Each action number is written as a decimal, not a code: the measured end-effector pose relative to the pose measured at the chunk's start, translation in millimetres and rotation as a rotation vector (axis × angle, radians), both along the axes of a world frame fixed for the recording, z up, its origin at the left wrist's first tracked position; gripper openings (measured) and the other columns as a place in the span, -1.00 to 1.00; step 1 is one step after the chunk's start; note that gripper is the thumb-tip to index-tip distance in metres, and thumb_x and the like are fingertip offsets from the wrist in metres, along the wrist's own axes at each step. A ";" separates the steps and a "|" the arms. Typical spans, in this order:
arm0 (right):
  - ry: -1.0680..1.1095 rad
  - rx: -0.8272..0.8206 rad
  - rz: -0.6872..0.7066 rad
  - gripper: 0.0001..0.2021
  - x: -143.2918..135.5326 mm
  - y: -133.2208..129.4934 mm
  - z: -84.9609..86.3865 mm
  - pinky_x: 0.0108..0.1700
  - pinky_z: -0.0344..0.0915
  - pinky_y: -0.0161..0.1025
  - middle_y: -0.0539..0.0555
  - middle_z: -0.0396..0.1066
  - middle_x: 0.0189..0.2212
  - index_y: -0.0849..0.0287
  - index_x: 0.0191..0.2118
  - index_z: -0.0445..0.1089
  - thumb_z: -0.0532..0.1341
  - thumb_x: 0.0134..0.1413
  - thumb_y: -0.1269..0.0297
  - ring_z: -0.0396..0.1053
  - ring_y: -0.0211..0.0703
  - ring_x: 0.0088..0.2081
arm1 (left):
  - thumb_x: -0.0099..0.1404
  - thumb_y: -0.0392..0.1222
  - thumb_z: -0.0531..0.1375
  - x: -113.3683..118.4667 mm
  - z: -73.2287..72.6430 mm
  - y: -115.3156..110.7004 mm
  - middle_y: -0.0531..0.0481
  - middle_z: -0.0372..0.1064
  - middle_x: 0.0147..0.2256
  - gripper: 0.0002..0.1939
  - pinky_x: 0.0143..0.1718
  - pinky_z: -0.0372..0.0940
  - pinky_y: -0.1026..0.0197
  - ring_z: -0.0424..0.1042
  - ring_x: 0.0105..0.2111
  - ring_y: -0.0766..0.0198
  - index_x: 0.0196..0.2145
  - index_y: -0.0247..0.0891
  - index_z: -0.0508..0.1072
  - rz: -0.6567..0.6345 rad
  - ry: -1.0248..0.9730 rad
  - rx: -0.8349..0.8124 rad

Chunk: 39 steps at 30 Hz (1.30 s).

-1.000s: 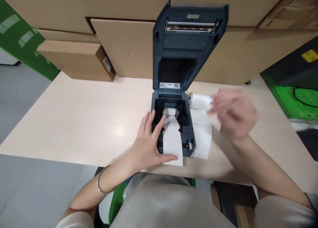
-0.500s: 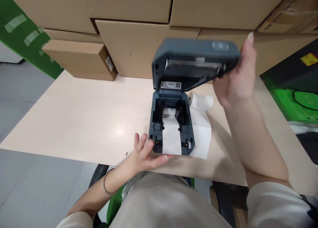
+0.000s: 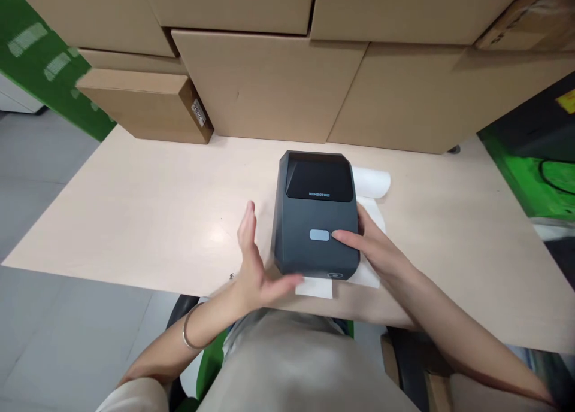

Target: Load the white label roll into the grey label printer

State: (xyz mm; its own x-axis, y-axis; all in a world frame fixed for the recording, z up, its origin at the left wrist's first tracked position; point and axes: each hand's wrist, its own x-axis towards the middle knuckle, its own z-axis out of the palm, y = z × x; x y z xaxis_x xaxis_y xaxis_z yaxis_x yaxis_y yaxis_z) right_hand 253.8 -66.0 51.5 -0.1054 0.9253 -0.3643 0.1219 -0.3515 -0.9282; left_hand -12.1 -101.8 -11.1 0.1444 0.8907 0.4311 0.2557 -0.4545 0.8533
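Note:
A dark grey label printer point(image 3: 296, 238) stands on the light wooden table with its lid closed. A white paper strip point(image 3: 314, 288) sticks out from its front edge. My left hand point(image 3: 258, 274) is at the printer's front left corner, thumb apart from the raised fingers, holding nothing. My right hand point(image 3: 375, 244) rests on the printer's right side, its thumb on the lid beside the light button point(image 3: 319, 235) and its other fingers partly hidden down the side. Behind the printer's right side lie a white paper roll point(image 3: 375, 183) and a loose paper sheet.
Large cardboard boxes point(image 3: 265, 88) form a wall along the table's point(image 3: 157, 220) back edge. A flatter cardboard box point(image 3: 144, 109) stands at the back left. Dark equipment point(image 3: 530, 124) and a green surface point(image 3: 516, 166) are beyond the table on the right.
The printer's lid has come down from raised to closed, hiding the inside and its paper roll. My right hand has moved down and left with it. My left hand's fingers now point upward.

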 end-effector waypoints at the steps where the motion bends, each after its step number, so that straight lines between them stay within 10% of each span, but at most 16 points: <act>1: 0.054 -0.035 0.018 0.22 -0.8 -0.1 3.0 0.48 0.30 0.29 0.26 0.20 0.51 -0.04 0.53 0.05 0.58 -0.18 -0.28 0.23 0.37 0.48 | 0.25 0.38 0.44 3.5 10.1 4.0 -0.02 -0.43 0.67 0.29 0.64 -0.30 -0.43 -0.44 0.66 -0.34 0.61 0.20 -0.28 -0.003 -0.072 -0.167; 5: 0.141 -0.038 0.039 0.12 -2.4 -2.0 10.7 0.43 0.38 0.25 0.22 0.30 0.46 -0.01 0.48 0.14 0.62 -0.15 -0.15 0.33 0.31 0.42 | 0.32 0.36 0.39 19.9 44.2 18.3 -0.19 -0.15 0.63 0.11 0.60 -0.02 -0.39 -0.10 0.62 -0.32 0.59 0.00 -0.04 -0.054 -0.322 -0.723; 11: 0.206 0.078 0.084 -0.10 -2.3 -3.2 8.0 0.42 0.40 0.19 0.15 0.35 0.45 -0.06 0.46 0.21 0.54 0.08 -0.08 0.36 0.23 0.41 | 0.31 0.23 0.45 22.6 52.5 21.6 -0.19 0.08 0.57 -0.03 0.56 0.13 -0.33 0.12 0.55 -0.28 0.50 -0.06 0.19 -0.084 -0.395 -0.722; 16: 0.021 0.125 0.075 0.16 4.5 -1.6 -6.8 0.46 0.33 0.33 0.29 0.12 0.56 -0.05 0.60 -0.06 0.52 0.04 -0.22 0.22 0.35 0.50 | 0.31 0.27 0.44 18.6 45.7 21.1 -0.18 0.04 0.58 -0.04 0.54 0.14 -0.33 0.12 0.54 -0.27 0.49 -0.02 0.18 -0.058 -0.343 -0.696; 19: -0.310 0.627 0.032 0.08 10.7 -4.8 -14.3 0.54 0.13 0.42 0.14 -0.11 0.64 -0.27 0.64 -0.18 0.46 0.20 -0.10 -0.03 0.32 0.62 | 0.30 0.32 0.43 17.8 40.0 20.9 -0.19 0.00 0.60 0.01 0.55 0.12 -0.30 0.10 0.55 -0.28 0.52 -0.04 0.15 -0.059 -0.328 -0.675; 23: -0.686 1.333 0.202 -0.34 13.0 -11.6 -13.0 0.55 0.16 0.30 -0.03 -0.18 0.66 -0.26 0.53 0.21 0.28 0.39 -0.01 -0.03 0.28 0.61 | 0.47 0.38 0.22 16.4 31.0 22.0 -0.06 -0.02 0.61 -0.18 0.62 -0.03 -0.24 -0.05 0.62 -0.18 0.51 0.01 0.20 -0.068 -0.383 -0.634; 29: -0.782 1.454 0.279 -0.56 -0.3 -13.7 -10.2 0.35 0.44 0.18 0.26 0.38 0.32 0.07 0.24 0.44 0.23 0.36 0.03 0.27 0.27 0.46 | 0.56 0.28 0.11 14.8 23.7 28.3 -0.04 0.17 0.55 -0.37 0.64 -0.08 -0.22 0.05 0.60 -0.08 0.42 -0.05 0.38 -0.071 -0.509 -0.586; 39: -0.915 1.487 0.378 -0.44 0.7 -21.0 2.2 0.32 0.45 0.10 0.26 0.63 0.09 0.25 0.25 0.43 0.16 0.40 -0.09 0.54 0.15 0.26 | 0.57 0.36 0.01 8.8 35.5 35.3 -0.11 0.29 0.49 -0.32 0.52 0.14 -0.28 0.18 0.54 -0.17 0.37 -0.10 0.45 -0.069 -0.502 -0.687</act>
